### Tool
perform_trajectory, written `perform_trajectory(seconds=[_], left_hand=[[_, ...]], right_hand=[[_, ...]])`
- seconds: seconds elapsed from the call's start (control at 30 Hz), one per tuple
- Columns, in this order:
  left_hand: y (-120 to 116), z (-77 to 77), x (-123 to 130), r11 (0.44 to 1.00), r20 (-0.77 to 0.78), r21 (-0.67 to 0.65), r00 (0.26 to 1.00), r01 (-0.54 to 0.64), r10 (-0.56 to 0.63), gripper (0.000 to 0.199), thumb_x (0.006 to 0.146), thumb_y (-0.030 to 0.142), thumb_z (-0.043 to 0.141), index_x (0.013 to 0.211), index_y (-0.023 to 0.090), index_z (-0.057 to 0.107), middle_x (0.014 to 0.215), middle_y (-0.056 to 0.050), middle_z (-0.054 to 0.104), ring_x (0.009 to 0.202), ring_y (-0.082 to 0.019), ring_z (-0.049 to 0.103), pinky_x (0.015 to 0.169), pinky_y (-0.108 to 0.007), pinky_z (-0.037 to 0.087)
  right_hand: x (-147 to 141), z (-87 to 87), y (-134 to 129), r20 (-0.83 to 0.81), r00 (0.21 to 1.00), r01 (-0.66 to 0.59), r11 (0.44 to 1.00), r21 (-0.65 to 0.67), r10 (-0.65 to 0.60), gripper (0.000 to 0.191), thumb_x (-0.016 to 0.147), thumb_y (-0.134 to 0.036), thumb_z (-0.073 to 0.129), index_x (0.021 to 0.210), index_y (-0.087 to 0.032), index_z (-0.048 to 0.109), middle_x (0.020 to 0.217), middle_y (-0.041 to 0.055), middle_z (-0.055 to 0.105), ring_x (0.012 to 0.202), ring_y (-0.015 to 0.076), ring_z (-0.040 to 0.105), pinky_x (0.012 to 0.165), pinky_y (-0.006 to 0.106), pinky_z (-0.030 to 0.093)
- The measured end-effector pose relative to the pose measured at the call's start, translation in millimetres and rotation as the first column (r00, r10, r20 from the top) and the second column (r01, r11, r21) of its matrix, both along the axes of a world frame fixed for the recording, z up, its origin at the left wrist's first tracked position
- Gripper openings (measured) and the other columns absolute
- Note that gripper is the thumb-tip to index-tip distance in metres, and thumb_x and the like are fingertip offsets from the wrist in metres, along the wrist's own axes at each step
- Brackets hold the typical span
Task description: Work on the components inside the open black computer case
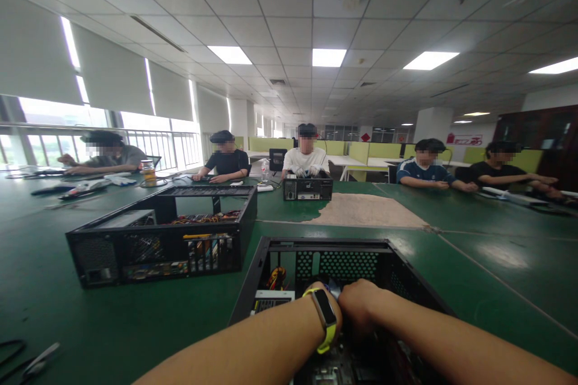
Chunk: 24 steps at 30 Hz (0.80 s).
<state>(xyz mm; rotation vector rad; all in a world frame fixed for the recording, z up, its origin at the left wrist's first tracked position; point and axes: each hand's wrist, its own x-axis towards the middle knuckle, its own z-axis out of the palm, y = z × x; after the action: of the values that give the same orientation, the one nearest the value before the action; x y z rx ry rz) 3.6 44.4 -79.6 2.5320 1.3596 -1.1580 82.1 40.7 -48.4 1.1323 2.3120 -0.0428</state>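
Observation:
An open black computer case (334, 245) lies in front of me, with both my hands reaching inside it. My left hand (326, 290), below a wrist with a yellow-banded tracker (326, 313), is mostly hidden and its fingers do not show. Close beside it on the right, my right hand (361, 301) is bent downward, its fingertips out of sight. A small shiny bluish item (335, 287) shows between the hands; I cannot tell which hand touches it. Left of them in the case are a power supply (273, 298) and bundled coloured wires (277, 277).
A second open case (156, 252) stands at the left on the green table (149, 319). Across the table, several people sit, one behind a smaller black case (307, 188). A jar (148, 173) and cables (11, 352) also lie on the table.

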Motion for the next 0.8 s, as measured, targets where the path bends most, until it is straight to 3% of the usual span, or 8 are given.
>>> perform_trajectory(seconds=[0.1, 0.27, 0.57, 0.7, 0.8], left_hand=[[-1, 3.6, 0, 1.000, -0.019, 0.001, 1.000, 0.019, -0.019, 0.066, 0.051, 0.038, 0.077, 0.111, 0.016, 0.064, 0.114, -0.012, 0.063, 0.100, -0.037, 0.056, 0.076, -0.054, 0.048], [2, -4.6, -1, 1.000, 0.013, 0.026, 1.000, 0.011, -0.011, 0.056, 0.052, 0.035, 0.076, 0.106, 0.020, 0.067, 0.108, -0.011, 0.066, 0.097, -0.036, 0.058, 0.075, -0.054, 0.048], [1, -4.4, -1, 0.999, -0.042, 0.035, 0.999, 0.035, -0.034, 0.064, 0.049, 0.045, 0.078, 0.108, 0.026, 0.066, 0.111, -0.005, 0.065, 0.097, -0.034, 0.058, 0.077, -0.050, 0.048], [6, -13.1, -2, 0.999, -0.010, 0.047, 1.000, 0.005, -0.005, 0.059, 0.052, 0.037, 0.078, 0.108, 0.022, 0.066, 0.109, -0.008, 0.066, 0.096, -0.033, 0.059, 0.077, -0.051, 0.048], [12, -23.1, -3, 0.996, 0.040, 0.084, 0.999, -0.026, 0.022, 0.046, 0.053, 0.038, 0.077, 0.096, 0.028, 0.070, 0.102, -0.004, 0.069, 0.092, -0.031, 0.060, 0.077, -0.049, 0.049]], right_hand=[[-2, 2.9, -2, 0.064, 0.998, -0.016, 1.000, -0.003, 0.016, 0.058, 0.050, -0.030, 0.078, 0.105, -0.015, 0.066, 0.103, 0.0126, 0.067, 0.093, 0.0294, 0.063, 0.077, 0.036, 0.052], [-1, 2.7, -1, 0.042, 0.999, -0.014, 1.000, -0.004, 0.014, 0.060, 0.049, -0.031, 0.078, 0.106, -0.014, 0.066, 0.102, 0.0128, 0.067, 0.092, 0.0302, 0.064, 0.077, 0.037, 0.052], [-2, 5.0, -2, 0.055, 0.998, -0.002, 1.000, -0.012, 0.002, 0.061, 0.049, -0.031, 0.078, 0.107, -0.017, 0.066, 0.104, 0.0116, 0.067, 0.094, 0.0294, 0.063, 0.078, 0.035, 0.051], [-2, 3.8, -2, 0.062, 0.998, -0.007, 1.000, -0.003, 0.007, 0.058, 0.050, -0.032, 0.077, 0.105, -0.016, 0.067, 0.103, 0.0119, 0.067, 0.093, 0.0294, 0.063, 0.077, 0.036, 0.051], [0, 1.9, -1, 0.054, 0.998, -0.016, 1.000, 0.000, 0.016, 0.057, 0.051, -0.033, 0.077, 0.105, -0.015, 0.066, 0.103, 0.0120, 0.067, 0.093, 0.0293, 0.063, 0.077, 0.036, 0.051]])
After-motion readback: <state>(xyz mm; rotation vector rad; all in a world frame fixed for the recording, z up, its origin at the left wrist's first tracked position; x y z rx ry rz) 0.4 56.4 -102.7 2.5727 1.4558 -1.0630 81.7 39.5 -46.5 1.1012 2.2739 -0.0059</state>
